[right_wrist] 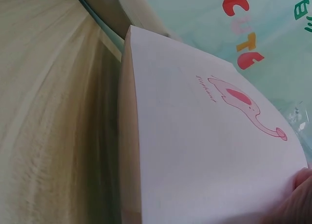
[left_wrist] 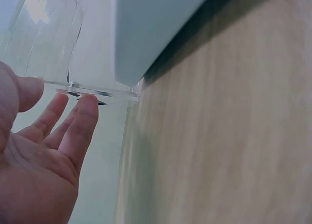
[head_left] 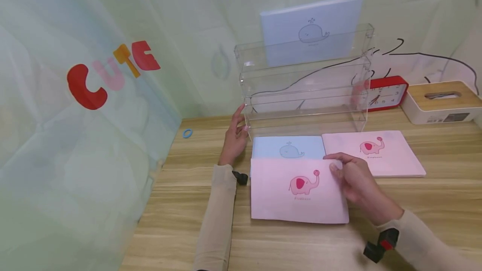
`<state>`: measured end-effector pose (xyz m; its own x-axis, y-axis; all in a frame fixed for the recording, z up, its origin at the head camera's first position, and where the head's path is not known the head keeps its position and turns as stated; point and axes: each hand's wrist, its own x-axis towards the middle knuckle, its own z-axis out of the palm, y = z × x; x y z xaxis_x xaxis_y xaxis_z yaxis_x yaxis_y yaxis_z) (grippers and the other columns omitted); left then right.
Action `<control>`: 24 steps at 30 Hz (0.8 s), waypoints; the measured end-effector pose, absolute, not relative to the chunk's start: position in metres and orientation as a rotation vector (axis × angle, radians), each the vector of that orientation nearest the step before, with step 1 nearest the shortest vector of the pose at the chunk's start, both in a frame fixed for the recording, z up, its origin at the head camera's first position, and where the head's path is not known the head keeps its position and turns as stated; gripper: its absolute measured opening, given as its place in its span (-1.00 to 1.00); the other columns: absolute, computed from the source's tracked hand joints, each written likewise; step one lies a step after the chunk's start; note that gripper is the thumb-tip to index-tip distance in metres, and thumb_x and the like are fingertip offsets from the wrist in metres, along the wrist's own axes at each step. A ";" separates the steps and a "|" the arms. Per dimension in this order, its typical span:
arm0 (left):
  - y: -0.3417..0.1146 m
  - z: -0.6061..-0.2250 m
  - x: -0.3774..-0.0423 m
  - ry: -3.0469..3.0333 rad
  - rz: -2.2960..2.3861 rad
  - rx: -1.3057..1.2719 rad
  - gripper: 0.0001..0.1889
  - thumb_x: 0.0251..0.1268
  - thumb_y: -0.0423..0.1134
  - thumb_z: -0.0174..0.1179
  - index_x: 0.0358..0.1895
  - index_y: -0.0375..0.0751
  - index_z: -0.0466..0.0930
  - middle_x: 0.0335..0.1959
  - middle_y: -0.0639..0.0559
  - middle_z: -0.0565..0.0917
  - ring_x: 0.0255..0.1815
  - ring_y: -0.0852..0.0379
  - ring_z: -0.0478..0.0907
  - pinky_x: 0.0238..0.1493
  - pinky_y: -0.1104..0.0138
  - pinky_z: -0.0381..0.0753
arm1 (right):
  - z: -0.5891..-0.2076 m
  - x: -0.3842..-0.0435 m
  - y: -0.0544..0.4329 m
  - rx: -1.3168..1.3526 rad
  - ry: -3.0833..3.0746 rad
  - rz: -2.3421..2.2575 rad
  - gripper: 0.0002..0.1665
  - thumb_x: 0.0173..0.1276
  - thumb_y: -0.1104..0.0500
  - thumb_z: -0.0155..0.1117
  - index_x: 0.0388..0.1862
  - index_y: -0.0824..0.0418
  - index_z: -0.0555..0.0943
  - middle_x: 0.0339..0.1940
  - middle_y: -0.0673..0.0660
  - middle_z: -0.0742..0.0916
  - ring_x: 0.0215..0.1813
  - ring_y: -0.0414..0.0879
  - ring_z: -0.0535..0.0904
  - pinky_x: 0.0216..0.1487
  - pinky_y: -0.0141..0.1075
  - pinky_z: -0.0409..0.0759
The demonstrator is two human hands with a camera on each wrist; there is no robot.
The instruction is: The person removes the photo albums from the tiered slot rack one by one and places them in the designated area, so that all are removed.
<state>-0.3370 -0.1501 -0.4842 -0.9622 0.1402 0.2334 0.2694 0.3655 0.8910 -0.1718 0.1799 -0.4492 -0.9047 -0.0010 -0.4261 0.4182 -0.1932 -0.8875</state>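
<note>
My right hand (head_left: pixel 355 181) pinches the upper right corner of a pink booklet (head_left: pixel 275 191) with an elephant on its cover. The booklet tilts above the table and overlaps a blue whale booklet (head_left: pixel 265 147) behind it. Another pink elephant booklet (head_left: pixel 399 158) lies flat to the right. My left hand (head_left: pixel 235 139) touches the left side panel of a clear tiered rack (head_left: pixel 301 129), its fingertips against the outer face in the left wrist view. A blue whale booklet (head_left: pixel 286 24) stands on the rack's top tier. Only my right fingers (right_wrist: pixel 300 194) show at the right wrist view's edge.
A red alarm clock (head_left: pixel 388 91) stands at the rack's right end, beside a wood-topped tissue box (head_left: pixel 433 110). A small blue ring (head_left: pixel 187 133) lies on the table (head_left: pixel 180 204) to the left. Printed curtains (head_left: pixel 196 24) hang along the left and back.
</note>
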 end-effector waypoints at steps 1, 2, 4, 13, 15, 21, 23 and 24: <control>-0.150 -0.484 -0.337 -2.498 -1.663 -0.377 -0.11 0.68 -0.39 0.01 0.59 0.90 0.03 0.54 -0.21 0.44 0.45 -0.32 0.59 0.41 -0.16 0.65 | -0.450 -0.171 0.179 0.487 1.783 -2.178 -0.56 0.66 0.35 0.04 0.24 0.07 0.77 0.32 0.12 0.64 -0.01 -0.22 0.73 0.02 -0.48 0.77; -0.150 -0.484 -0.337 -2.499 -1.663 -0.376 -0.11 0.69 -0.39 0.01 0.59 0.91 0.02 0.55 -0.21 0.43 0.46 -0.31 0.58 0.41 -0.16 0.65 | -0.451 -0.170 0.179 0.486 1.779 -2.173 -0.56 0.66 0.34 0.04 0.29 0.10 0.74 0.26 0.08 0.68 -0.01 -0.22 0.74 0.02 -0.48 0.77; -0.150 -0.484 -0.337 -2.500 -1.667 -0.373 -0.11 0.69 -0.38 0.01 0.58 0.91 0.02 0.55 -0.20 0.43 0.46 -0.31 0.58 0.41 -0.15 0.65 | -0.452 -0.169 0.178 0.488 1.760 -2.167 -0.56 0.67 0.33 0.04 0.38 0.16 0.68 0.17 0.03 0.73 -0.02 -0.20 0.75 0.01 -0.46 0.78; -0.150 -0.484 -0.338 -2.494 -1.674 -0.362 -0.13 0.70 -0.39 0.00 0.59 0.90 0.04 0.55 -0.18 0.44 0.46 -0.28 0.59 0.43 -0.15 0.64 | -0.459 -0.165 0.173 0.512 1.688 -2.145 -0.47 0.69 0.31 0.02 0.56 0.22 0.50 0.34 0.14 0.67 0.03 -0.19 0.75 0.07 -0.40 0.80; -0.149 -0.484 -0.338 -2.491 -1.672 -0.366 -0.13 0.70 -0.39 0.00 0.60 0.87 0.04 0.55 -0.18 0.44 0.45 -0.28 0.59 0.43 -0.15 0.63 | -0.460 -0.164 0.173 0.511 1.686 -2.140 -0.48 0.69 0.31 0.02 0.55 0.22 0.50 0.32 0.13 0.68 0.04 -0.18 0.76 0.08 -0.40 0.80; -0.149 -0.483 -0.336 -2.506 -1.672 -0.345 -0.14 0.69 -0.37 0.01 0.62 0.83 0.04 0.56 -0.17 0.43 0.47 -0.27 0.58 0.44 -0.16 0.62 | -0.466 -0.162 0.170 0.493 1.730 -2.093 -0.48 0.67 0.31 0.04 0.54 0.26 0.50 0.32 0.16 0.73 0.08 -0.17 0.77 0.06 -0.42 0.80; -0.149 -0.483 -0.336 -2.507 -1.669 -0.346 -0.15 0.69 -0.37 0.01 0.63 0.81 0.04 0.57 -0.18 0.43 0.48 -0.28 0.58 0.43 -0.16 0.63 | -0.469 -0.161 0.169 0.493 1.740 -2.077 -0.47 0.67 0.32 0.04 0.55 0.27 0.49 0.34 0.18 0.72 0.09 -0.16 0.77 0.07 -0.41 0.80; -0.149 -0.483 -0.336 -2.508 -1.665 -0.347 -0.15 0.69 -0.37 0.01 0.63 0.80 0.03 0.57 -0.18 0.43 0.48 -0.28 0.58 0.43 -0.16 0.63 | -0.470 -0.160 0.169 0.492 1.741 -2.072 -0.47 0.66 0.32 0.05 0.56 0.28 0.48 0.36 0.20 0.72 0.10 -0.15 0.77 0.07 -0.41 0.80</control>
